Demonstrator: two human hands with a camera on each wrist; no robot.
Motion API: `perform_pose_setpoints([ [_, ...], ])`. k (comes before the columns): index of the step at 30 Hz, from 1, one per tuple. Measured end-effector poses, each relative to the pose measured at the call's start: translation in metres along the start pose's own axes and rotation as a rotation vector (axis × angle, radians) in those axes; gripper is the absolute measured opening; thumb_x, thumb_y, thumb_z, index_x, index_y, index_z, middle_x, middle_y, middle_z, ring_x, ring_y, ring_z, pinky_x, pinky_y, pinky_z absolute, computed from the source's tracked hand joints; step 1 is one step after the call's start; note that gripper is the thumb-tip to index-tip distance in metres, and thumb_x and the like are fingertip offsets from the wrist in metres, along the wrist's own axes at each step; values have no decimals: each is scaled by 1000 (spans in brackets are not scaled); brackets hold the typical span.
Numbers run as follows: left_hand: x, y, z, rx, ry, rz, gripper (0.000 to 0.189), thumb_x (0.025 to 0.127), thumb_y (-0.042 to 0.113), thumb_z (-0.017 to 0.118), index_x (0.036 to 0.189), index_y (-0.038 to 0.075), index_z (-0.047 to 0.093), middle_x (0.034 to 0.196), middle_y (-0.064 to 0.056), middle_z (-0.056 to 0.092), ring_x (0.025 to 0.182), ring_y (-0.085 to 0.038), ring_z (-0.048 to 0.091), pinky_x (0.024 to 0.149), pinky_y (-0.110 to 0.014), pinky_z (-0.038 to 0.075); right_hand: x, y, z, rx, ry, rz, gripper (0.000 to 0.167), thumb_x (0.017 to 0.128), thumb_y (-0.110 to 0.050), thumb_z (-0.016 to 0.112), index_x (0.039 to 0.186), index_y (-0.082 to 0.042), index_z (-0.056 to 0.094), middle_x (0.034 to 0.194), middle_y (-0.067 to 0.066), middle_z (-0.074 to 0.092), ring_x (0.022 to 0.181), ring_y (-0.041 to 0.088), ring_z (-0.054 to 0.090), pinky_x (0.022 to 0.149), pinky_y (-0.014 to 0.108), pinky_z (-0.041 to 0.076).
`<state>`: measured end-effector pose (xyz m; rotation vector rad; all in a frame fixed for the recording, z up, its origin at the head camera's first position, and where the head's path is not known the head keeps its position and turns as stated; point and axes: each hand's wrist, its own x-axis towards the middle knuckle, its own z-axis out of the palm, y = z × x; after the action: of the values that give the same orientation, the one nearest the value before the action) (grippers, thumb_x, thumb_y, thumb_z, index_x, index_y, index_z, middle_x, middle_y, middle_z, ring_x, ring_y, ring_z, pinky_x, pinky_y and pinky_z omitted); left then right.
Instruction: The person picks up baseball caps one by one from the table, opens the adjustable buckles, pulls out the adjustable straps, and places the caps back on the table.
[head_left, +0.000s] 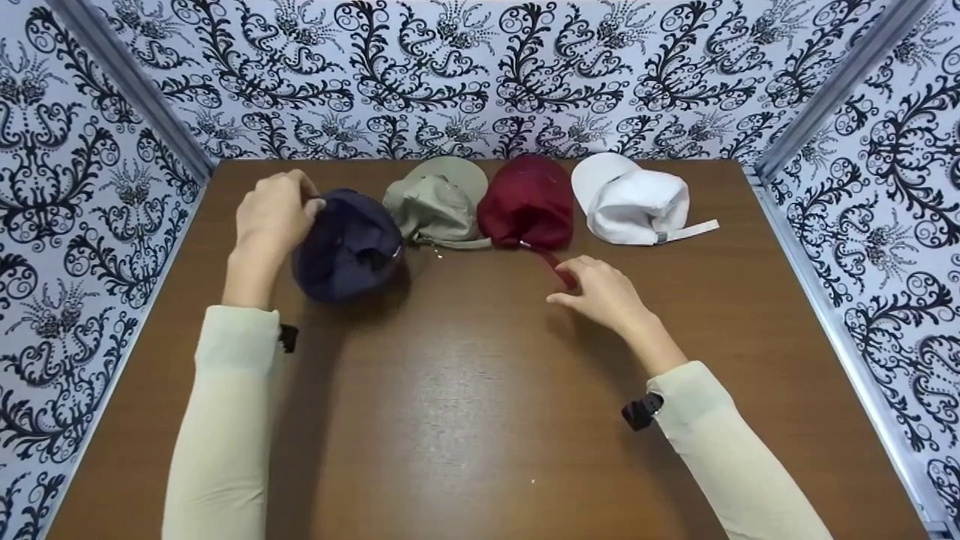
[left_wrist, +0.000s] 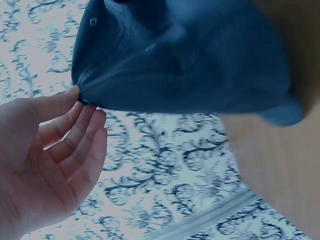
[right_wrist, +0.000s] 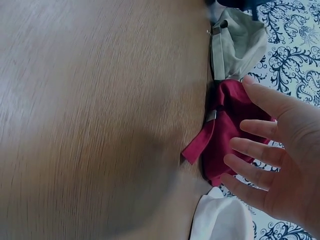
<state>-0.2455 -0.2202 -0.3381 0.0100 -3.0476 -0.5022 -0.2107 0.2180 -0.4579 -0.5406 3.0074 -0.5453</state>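
Observation:
My left hand (head_left: 274, 210) pinches the edge of a navy blue cap (head_left: 349, 244) between thumb and fingertips. In the left wrist view the cap (left_wrist: 185, 60) hangs from that pinch, its crown sagging to the right. My right hand (head_left: 604, 292) hovers over the table near a dark red cap (head_left: 527, 199), fingers spread and nothing held. The red cap's loose strap (right_wrist: 200, 142) lies toward the hand, which overlaps it in the head view. An olive-green cap (head_left: 435, 202) lies between the navy and red ones. To the right of the red cap is a white cap (head_left: 641, 202).
The caps lie along the back of a brown wooden table (head_left: 450, 390). White walls with black scroll patterns (head_left: 480, 67) enclose the back and both sides, with metal rails (head_left: 840, 330) at the table's sides. The white cap's strap (head_left: 691, 230) sticks out to the right.

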Motion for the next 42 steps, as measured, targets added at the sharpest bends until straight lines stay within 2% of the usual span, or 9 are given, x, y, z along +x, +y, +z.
perform_pose_setpoints([
  [5, -8, 13, -14, -75, -27, 36, 27, 99, 24, 60, 116, 4, 64, 116, -23, 67, 106, -46, 62, 90, -59, 48, 1, -4, 1, 14, -6, 3, 58, 86, -44, 75, 128, -6, 64, 127, 15, 66, 120, 36, 61, 99, 55, 49],
  [10, -18, 28, -22, -164, -44, 84, 26, 99, 26, 61, 115, 6, 66, 114, -19, 69, 103, -38, 63, 91, -54, 48, 1, -10, 1, 36, -4, -9, 57, 87, -46, 73, 129, -8, 64, 129, 14, 66, 123, 35, 59, 103, 54, 48],
  [16, -25, 47, -28, -190, -49, 131, 24, 99, 26, 61, 113, 7, 66, 111, -17, 70, 102, -34, 64, 92, -52, 48, 1, -21, -1, 91, -4, -18, 57, 87, -47, 73, 129, -10, 64, 131, 12, 66, 123, 33, 60, 103, 52, 48],
  [24, -27, 64, -27, -198, -27, 181, 19, 98, 22, 63, 109, 7, 67, 106, -14, 71, 98, -30, 65, 89, -48, 51, 2, -36, -2, 200, -12, -10, 56, 88, -48, 72, 130, -12, 64, 130, 11, 66, 119, 32, 62, 102, 50, 49],
  [38, -28, 100, -20, -166, -59, 238, 20, 98, 24, 64, 112, 11, 67, 109, -9, 70, 99, -28, 65, 88, -46, 53, 3, -52, 1, 295, -20, -53, 58, 87, -48, 73, 129, -9, 64, 126, 12, 69, 118, 30, 64, 102, 46, 51],
  [42, -27, 108, -17, -157, -61, 268, 20, 97, 26, 65, 110, 11, 67, 108, -8, 70, 96, -26, 65, 87, -44, 54, 3, -56, 1, 344, -16, -73, 56, 87, -44, 74, 126, -5, 65, 123, 15, 69, 115, 31, 66, 101, 48, 52],
])
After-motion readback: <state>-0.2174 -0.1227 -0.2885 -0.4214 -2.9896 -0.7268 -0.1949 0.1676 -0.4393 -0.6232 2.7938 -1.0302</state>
